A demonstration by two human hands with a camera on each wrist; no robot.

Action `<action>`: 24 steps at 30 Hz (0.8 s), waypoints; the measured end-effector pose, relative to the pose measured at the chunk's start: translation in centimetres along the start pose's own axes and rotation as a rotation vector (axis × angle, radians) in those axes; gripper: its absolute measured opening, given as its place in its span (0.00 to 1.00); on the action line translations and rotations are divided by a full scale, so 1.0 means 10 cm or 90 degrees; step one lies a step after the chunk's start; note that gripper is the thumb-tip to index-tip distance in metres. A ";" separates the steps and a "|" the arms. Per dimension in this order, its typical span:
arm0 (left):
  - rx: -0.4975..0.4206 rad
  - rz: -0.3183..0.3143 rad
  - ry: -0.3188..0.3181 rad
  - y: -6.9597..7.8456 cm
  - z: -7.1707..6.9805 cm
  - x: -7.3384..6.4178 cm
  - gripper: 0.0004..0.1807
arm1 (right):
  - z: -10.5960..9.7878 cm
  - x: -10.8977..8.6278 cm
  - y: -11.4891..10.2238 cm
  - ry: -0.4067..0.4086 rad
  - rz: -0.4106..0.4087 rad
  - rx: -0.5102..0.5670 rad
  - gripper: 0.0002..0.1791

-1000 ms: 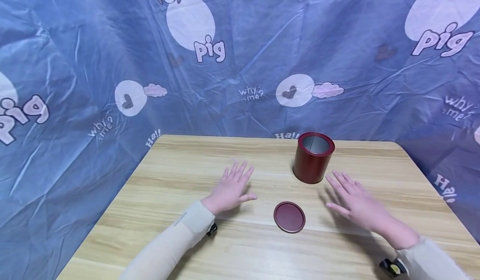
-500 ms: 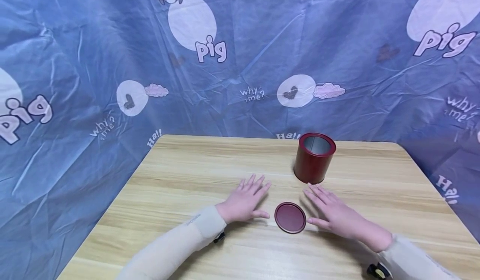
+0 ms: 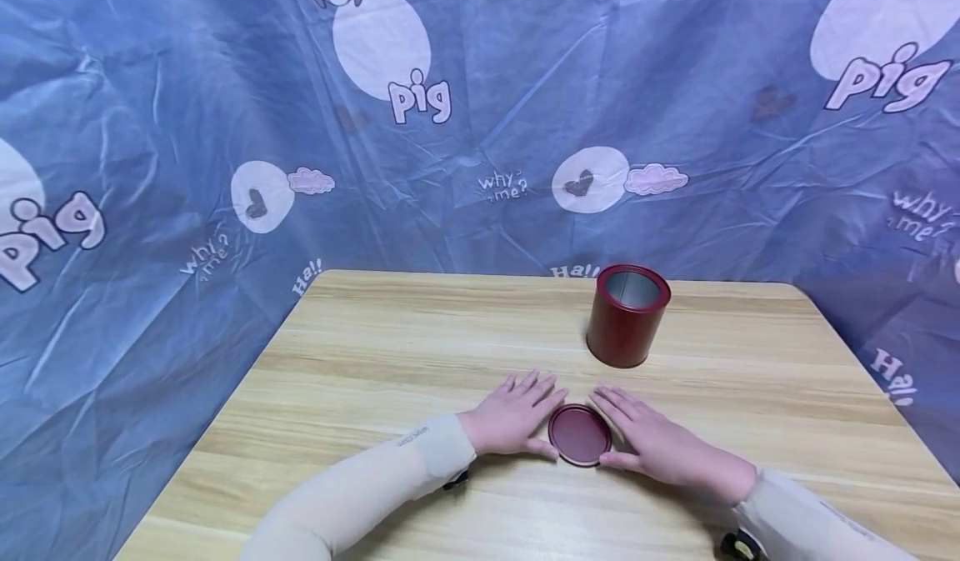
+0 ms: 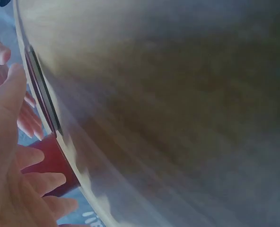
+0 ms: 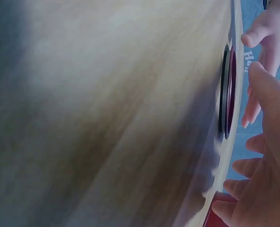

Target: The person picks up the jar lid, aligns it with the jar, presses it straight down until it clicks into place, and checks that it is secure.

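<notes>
A round dark red lid (image 3: pixel 580 435) lies flat on the table between the two hands. My left hand (image 3: pixel 516 415) is at its left side, fingers spread and nearly straight, thumb near the lid's lower left rim. On the other side my right hand (image 3: pixel 652 440) has its fingers extended, thumb by the lower right rim. Whether the fingertips touch the rim I cannot tell. In both wrist views the lid (image 4: pixel 43 92) is seen edge-on beside the fingers. Behind the hands stands an upright red cylindrical tin (image 3: pixel 627 319), its top uncovered and its grey inside showing.
The light wooden table (image 3: pixel 375 319) carries the tin near its back edge. A blue printed cloth (image 3: pixel 480 61) hangs behind the table and along its sides. A dark device is strapped at each wrist, under the light sleeves.
Both hands have moved inward and nearer to the body, from either side of the lid to close beside its rim. The lid and the tin have stayed in place.
</notes>
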State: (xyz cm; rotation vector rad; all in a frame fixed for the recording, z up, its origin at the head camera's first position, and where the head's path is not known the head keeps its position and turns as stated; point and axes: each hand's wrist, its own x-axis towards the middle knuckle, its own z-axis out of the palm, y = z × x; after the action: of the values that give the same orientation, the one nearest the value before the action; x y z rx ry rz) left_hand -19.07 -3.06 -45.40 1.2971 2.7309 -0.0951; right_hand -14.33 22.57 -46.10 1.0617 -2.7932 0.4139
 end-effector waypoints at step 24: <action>0.033 0.007 -0.027 0.05 -0.02 0.09 0.43 | 0.08 0.04 0.03 -0.036 0.010 0.027 0.44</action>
State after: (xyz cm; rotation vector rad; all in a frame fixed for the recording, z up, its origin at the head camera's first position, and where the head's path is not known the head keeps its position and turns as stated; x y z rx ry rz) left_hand -19.24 -2.00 -45.37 1.3088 2.7028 -0.1917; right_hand -14.79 22.30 -46.83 1.0778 -2.8564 0.4548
